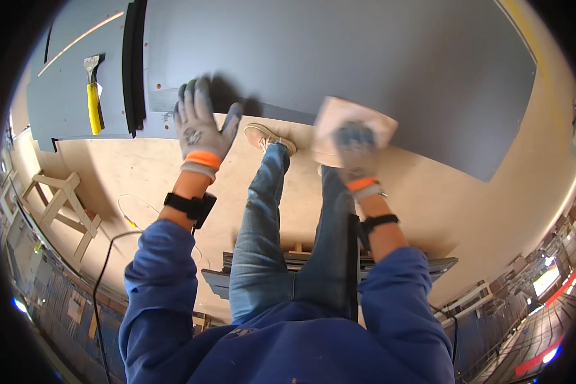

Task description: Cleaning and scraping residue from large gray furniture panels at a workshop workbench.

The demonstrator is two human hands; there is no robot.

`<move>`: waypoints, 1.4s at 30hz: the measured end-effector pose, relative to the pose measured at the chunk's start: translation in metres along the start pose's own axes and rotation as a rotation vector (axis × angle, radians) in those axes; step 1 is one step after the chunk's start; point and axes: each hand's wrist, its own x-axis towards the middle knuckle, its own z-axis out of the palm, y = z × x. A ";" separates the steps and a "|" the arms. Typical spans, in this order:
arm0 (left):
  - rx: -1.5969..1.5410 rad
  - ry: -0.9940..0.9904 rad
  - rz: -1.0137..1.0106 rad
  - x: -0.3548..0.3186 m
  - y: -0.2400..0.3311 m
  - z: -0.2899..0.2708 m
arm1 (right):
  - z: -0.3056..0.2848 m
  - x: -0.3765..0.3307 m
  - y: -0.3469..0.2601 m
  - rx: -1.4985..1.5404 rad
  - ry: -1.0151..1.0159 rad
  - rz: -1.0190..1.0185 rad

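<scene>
My left hand [200, 128], in a grey glove with dark fingertips and an orange cuff, lies with fingers stretched and thumb apart at the near edge of a large dark grey panel [339, 57]. My right hand [357, 146], gloved alike, is smeared by motion. It holds a pale pinkish, square, flat piece [329, 118], perhaps a cloth or pad, over the panel's near edge; its material is unclear. To the left, a scraper [93, 102] with a yellow handle and metal blade rests on a second grey panel [118, 96].
A black strip [134, 70] runs between the two panels. A wooden trestle [61, 198] stands at the left on a pale surface [422, 192]. Dark panels [422, 269] are stacked behind my legs. A black cable [96, 301] hangs by my left arm.
</scene>
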 end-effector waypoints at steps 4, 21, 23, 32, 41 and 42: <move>0.252 -0.175 -0.081 0.002 0.021 0.039 | 0.004 -0.090 0.107 -0.323 -0.122 0.366; 0.697 -0.494 -0.397 0.027 0.018 0.053 | 0.007 -0.061 0.103 0.273 0.400 0.479; 0.656 -0.456 -0.323 0.037 0.010 0.067 | 0.069 -0.124 0.180 0.182 -0.029 0.914; 0.317 -0.150 0.548 0.071 0.238 0.062 | 0.055 -0.128 0.155 0.078 0.392 0.878; 0.569 -0.378 0.463 0.048 0.480 0.135 | -0.008 -0.184 0.249 0.220 -0.056 0.841; 0.608 -0.372 0.466 0.049 0.481 0.129 | 0.001 -0.204 0.279 0.133 0.280 0.869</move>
